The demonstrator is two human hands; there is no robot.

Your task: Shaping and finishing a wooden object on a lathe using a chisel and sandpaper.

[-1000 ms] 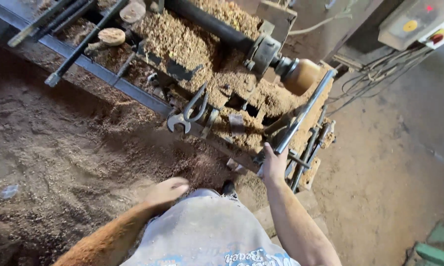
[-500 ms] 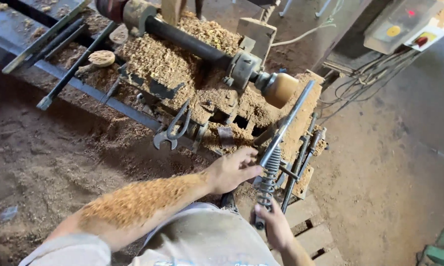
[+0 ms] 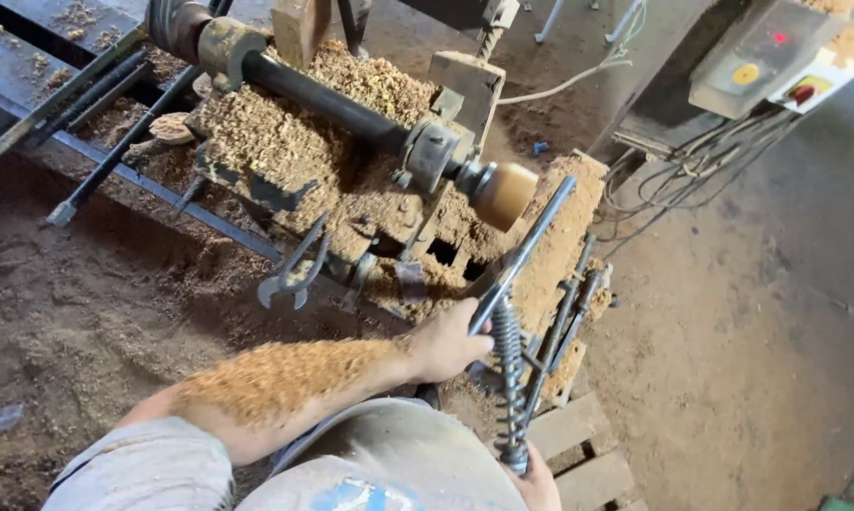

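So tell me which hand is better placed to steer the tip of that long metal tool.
Probably the left hand: it grips the long metal tool midway along the shaft, where the coiled spring begins, nearer the tip. The right hand only holds the bottom end, by the wooden pallet.

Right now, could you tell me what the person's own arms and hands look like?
Both hands are bare, without gloves. The left hand follows a forearm thickly coated in sawdust, below a short grey sleeve. Only part of the right hand shows at the frame's bottom edge.
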